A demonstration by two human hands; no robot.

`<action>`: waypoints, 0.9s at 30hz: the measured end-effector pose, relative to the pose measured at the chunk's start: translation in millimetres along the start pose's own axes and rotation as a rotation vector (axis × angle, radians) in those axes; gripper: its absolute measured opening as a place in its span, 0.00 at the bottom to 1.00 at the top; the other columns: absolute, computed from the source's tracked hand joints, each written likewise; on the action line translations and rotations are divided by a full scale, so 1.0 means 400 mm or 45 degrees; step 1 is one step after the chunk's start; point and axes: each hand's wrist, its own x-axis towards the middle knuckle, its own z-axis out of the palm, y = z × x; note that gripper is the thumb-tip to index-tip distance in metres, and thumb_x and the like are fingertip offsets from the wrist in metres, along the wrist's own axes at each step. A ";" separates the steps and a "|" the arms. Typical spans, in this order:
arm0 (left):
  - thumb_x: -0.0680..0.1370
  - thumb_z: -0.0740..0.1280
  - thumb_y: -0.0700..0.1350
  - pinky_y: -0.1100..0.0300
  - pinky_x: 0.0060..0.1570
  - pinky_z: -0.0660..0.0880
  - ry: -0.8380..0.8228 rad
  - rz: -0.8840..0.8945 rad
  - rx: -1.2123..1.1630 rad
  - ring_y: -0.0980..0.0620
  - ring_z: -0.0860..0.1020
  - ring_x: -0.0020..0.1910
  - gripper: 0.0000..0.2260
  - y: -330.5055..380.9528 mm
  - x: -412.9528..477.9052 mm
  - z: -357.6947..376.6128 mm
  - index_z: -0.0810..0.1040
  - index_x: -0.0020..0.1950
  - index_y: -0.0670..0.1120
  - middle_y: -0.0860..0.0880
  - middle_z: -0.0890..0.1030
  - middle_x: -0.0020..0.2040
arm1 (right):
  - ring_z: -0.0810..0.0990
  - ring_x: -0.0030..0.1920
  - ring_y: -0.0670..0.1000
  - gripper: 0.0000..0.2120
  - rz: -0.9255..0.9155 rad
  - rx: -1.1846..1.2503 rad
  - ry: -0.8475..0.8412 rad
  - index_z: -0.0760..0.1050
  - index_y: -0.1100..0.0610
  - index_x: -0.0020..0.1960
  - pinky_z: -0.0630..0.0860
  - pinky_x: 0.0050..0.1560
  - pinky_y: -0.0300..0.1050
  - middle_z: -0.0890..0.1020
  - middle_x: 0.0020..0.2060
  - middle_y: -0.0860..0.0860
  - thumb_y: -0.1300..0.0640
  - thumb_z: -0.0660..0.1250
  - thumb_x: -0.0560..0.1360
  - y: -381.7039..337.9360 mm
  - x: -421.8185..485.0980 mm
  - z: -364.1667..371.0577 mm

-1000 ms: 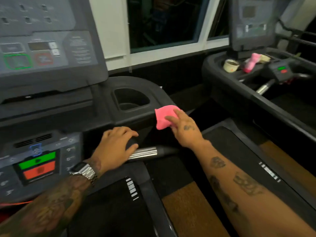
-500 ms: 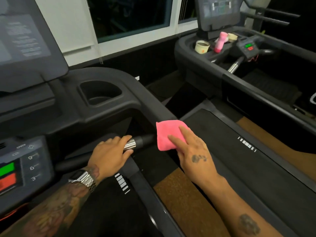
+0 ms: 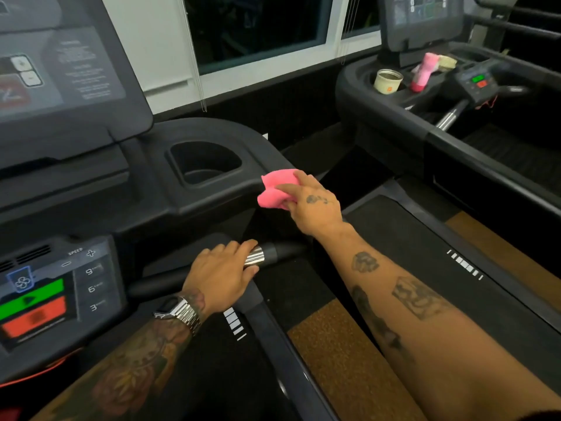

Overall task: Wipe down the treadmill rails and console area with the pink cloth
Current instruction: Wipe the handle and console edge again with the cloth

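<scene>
My right hand (image 3: 312, 205) presses a bunched pink cloth (image 3: 274, 189) against the right edge of the black console tray (image 3: 212, 196), just right of its cup holder (image 3: 205, 164). My left hand (image 3: 223, 276) lies curled over the inner handlebar (image 3: 267, 255), covering part of its silver sensor band. The console screen (image 3: 60, 71) rises at the upper left. The lower control panel (image 3: 45, 296) with green and red buttons sits at the lower left.
A second treadmill (image 3: 440, 117) stands to the right. Its tray holds a beige cup (image 3: 387, 81) and a pink bottle (image 3: 425, 71). A window (image 3: 255, 22) lies ahead. A strip of brown floor (image 3: 343, 357) runs between the machines.
My right hand has carried the pink cloth up from beside the handlebar end to the console tray's right edge. The view has swung back left. My left hand stays on the handlebar.
</scene>
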 end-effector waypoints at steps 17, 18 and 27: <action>0.80 0.54 0.59 0.51 0.54 0.69 -0.163 -0.019 -0.091 0.51 0.74 0.54 0.21 -0.005 0.018 -0.016 0.58 0.72 0.57 0.53 0.74 0.59 | 0.78 0.57 0.62 0.29 0.335 -0.056 0.025 0.60 0.47 0.76 0.77 0.53 0.57 0.74 0.63 0.59 0.36 0.53 0.79 0.100 -0.378 -0.074; 0.80 0.54 0.59 0.51 0.54 0.69 -0.176 -0.023 -0.092 0.51 0.74 0.54 0.21 -0.005 0.017 -0.016 0.58 0.72 0.57 0.52 0.74 0.59 | 0.78 0.56 0.63 0.27 0.267 -0.149 0.093 0.63 0.49 0.75 0.77 0.51 0.57 0.74 0.64 0.60 0.39 0.55 0.79 0.097 -0.404 -0.062; 0.80 0.55 0.57 0.50 0.56 0.68 -0.159 -0.042 -0.058 0.49 0.74 0.56 0.22 0.003 0.009 -0.019 0.58 0.73 0.56 0.51 0.74 0.61 | 0.73 0.62 0.66 0.25 0.097 -0.336 0.290 0.67 0.50 0.73 0.74 0.56 0.60 0.71 0.66 0.62 0.51 0.65 0.77 0.049 -0.304 0.011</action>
